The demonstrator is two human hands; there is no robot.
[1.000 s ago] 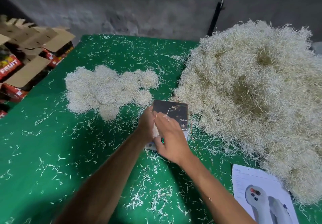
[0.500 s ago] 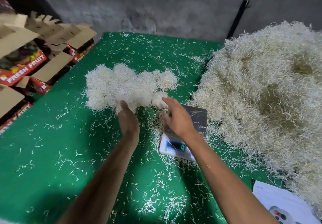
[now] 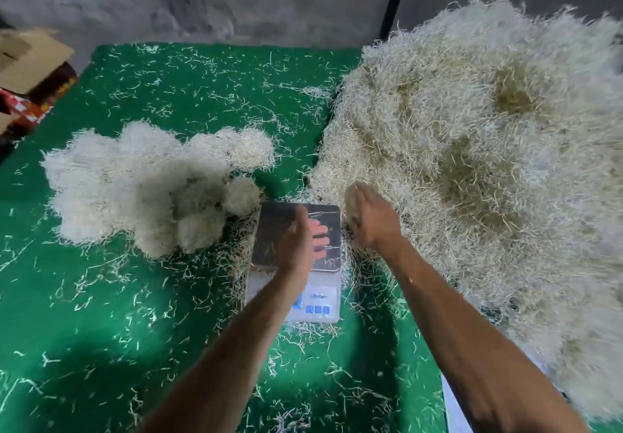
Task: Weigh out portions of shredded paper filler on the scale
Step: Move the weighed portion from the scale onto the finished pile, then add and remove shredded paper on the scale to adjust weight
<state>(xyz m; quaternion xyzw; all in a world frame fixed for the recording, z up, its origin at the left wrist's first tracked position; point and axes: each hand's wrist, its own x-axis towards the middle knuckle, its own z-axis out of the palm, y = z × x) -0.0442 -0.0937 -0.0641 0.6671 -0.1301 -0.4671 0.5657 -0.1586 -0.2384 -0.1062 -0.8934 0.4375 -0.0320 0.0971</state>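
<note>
1. On the green table [image 3: 111, 314], seen from the head camera, a small digital scale [image 3: 296, 264] sits near the middle, its dark shiny platform toward the far side and its display and blue buttons toward the person.
2. The left hand [image 3: 300, 240] hovers over the platform with fingers relaxed and slightly spread; it holds nothing.
3. The right hand [image 3: 369, 220] is at the near edge of the big heap of shredded paper filler [image 3: 488, 162], just right of the scale. Its fingers are curled into the strands, though motion blur hides how firm the grip is.
4. A cluster of rounded weighed portions [image 3: 145, 186] lies left of the scale, the nearest clump just beside its far left corner.
5. Loose shreds [image 3: 209, 95] litter the cloth; cardboard boxes [image 3: 30, 71] stand at the far left edge.
</note>
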